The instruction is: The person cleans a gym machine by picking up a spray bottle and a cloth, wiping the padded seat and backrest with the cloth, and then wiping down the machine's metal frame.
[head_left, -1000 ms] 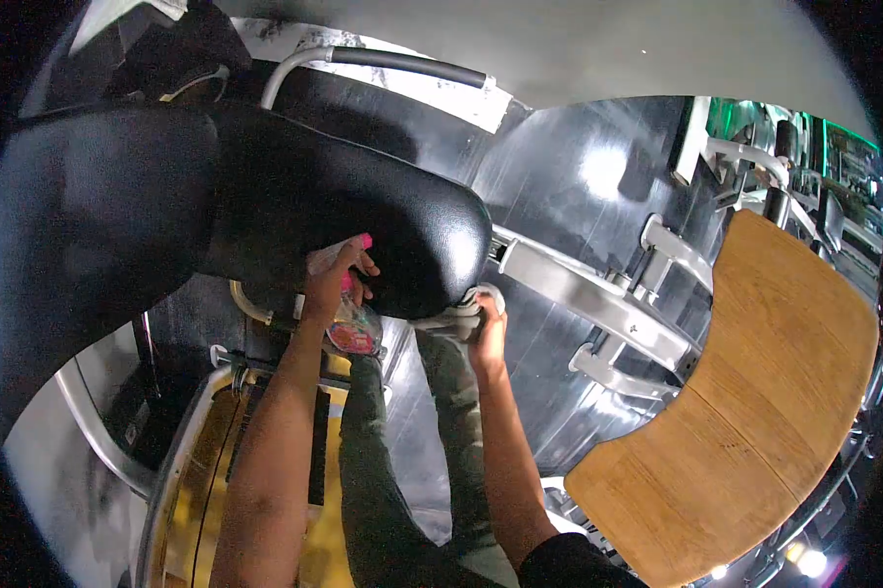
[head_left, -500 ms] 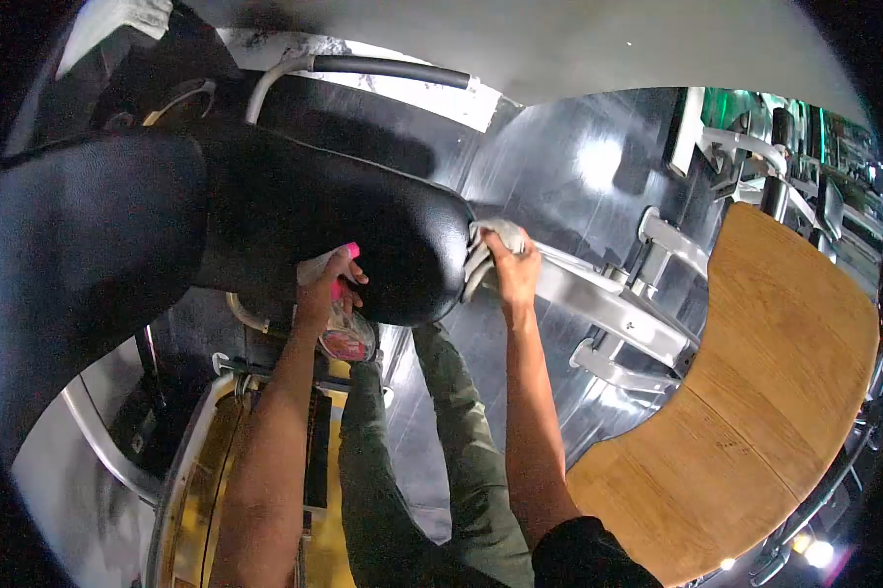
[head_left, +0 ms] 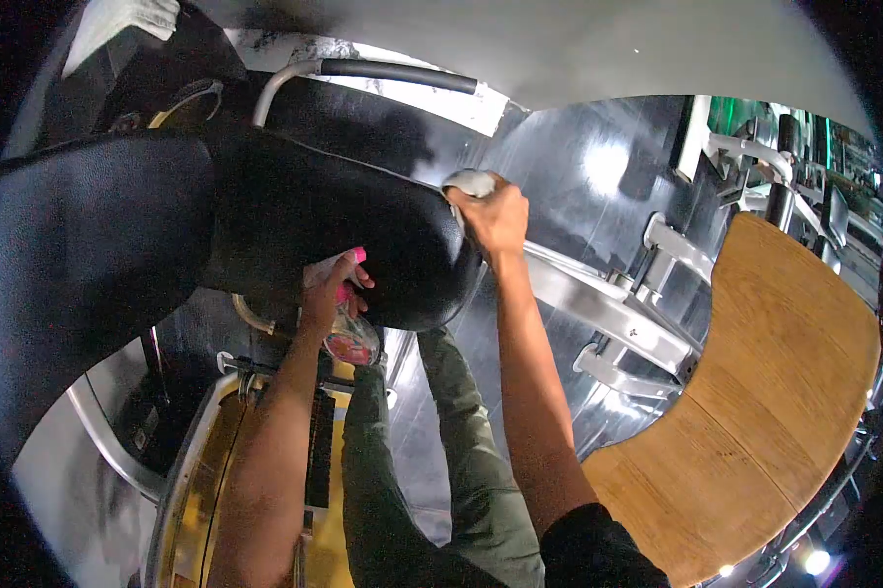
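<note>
A black padded bench of a gym machine stretches across the left and middle of the view. At its rounded right end, my right hand is closed on a pale cloth and presses it against the far edge of the pad. Over the near side of the pad, my left hand grips a clear spray bottle with a pink nozzle and a coloured label. Part of the bottle is hidden behind my fingers.
A silver machine frame runs right from the bench. A curved wooden panel fills the lower right. Behind the bench is a bar with a black grip. A yellow-topped unit stands lower left; my legs are below.
My right hand has slid the cloth from the pad's right tip up and left along its far edge. My left hand still holds the spray bottle in nearly the same place.
</note>
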`<state>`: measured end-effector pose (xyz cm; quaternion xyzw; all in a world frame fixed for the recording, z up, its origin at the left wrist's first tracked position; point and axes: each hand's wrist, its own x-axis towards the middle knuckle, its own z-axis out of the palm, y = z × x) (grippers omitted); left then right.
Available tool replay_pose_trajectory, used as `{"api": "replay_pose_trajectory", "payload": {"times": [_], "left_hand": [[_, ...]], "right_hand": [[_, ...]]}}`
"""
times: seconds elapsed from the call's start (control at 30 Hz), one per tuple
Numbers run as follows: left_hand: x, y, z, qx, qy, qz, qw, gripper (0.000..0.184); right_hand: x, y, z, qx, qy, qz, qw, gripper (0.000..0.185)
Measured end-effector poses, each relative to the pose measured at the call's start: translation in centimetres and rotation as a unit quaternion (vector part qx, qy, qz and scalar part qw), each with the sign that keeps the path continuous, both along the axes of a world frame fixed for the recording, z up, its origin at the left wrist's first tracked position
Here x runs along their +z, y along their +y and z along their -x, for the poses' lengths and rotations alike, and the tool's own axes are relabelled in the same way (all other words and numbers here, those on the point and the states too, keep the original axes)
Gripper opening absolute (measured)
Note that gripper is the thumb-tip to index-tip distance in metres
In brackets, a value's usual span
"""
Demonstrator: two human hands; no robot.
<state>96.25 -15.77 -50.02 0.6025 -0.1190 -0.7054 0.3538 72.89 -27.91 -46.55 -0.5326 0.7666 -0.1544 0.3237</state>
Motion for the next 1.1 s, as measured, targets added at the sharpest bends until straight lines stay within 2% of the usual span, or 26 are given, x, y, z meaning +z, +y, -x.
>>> {"api": "replay_pose_trajectory", "payload": {"times": [0.03,0.13,0.2,0.27,0.4,0.47,0.5,0.6,0.73,0.8,0.9,0.97,1.07,1.1], "left_hand": [[0.1,-0.1,0.1,0.000,0.000,0.001,1.000,0.039],[0.3,-0.3,-0.1,-0.008,-0.013,0.002,1.000,0.039],[0.3,-0.3,-0.4,-0.034,-0.006,0.023,0.999,0.039],[0.6,-0.4,-0.4,-0.033,0.000,0.011,0.999,0.039],[1.2,-0.7,-0.2,-0.035,-0.017,0.002,0.999,0.041],[0.6,-0.4,-0.3,-0.039,-0.019,0.007,0.999,0.042],[0.3,-0.2,-0.3,-0.044,-0.020,0.011,0.999,0.044],[0.3,-0.2,-0.3,-0.051,-0.013,0.002,0.999,0.044],[0.4,-0.4,0.1,-0.003,-0.011,0.005,1.000,0.043],[0.6,-0.4,0.0,-0.015,-0.004,-0.008,1.000,0.044],[1.7,-0.9,0.0,-0.029,-0.014,-0.014,0.999,0.042],[1.8,-0.9,0.0,-0.023,-0.003,-0.009,1.000,0.041],[0.7,-0.4,0.0,-0.009,0.006,0.010,1.000,0.040],[0.3,-0.2,0.0,-0.003,0.005,0.023,1.000,0.039]], "right_hand": [[0.0,-0.1,-0.4,0.042,0.023,0.053,0.997,0.037],[1.1,1.6,-0.6,0.034,-0.030,0.038,0.998,0.033],[2.1,4.5,-0.7,0.062,-0.017,0.051,0.997,0.034],[2.1,7.9,-0.7,0.177,-0.050,0.068,0.981,0.036],[1.8,9.2,-0.6,0.170,-0.051,0.113,0.978,0.040],[1.2,7.6,-0.6,0.099,0.012,0.144,0.985,0.040],[1.3,6.6,-0.5,0.076,0.004,0.118,0.990,0.039],[1.4,5.0,-1.3,0.014,0.022,0.139,0.990,0.039],[2.2,8.0,-2.2,0.009,0.039,0.091,0.995,0.038],[2.0,10.8,-2.3,0.062,0.071,0.088,0.992,0.035],[2.1,13.1,-2.2,0.092,0.024,0.059,0.994,0.035],[2.0,13.1,-0.9,0.159,0.007,0.057,0.986,0.036],[1.9,9.5,0.0,0.102,0.043,0.129,0.986,0.039],[2.3,7.9,-0.1,0.071,0.043,0.118,0.990,0.039]]}}
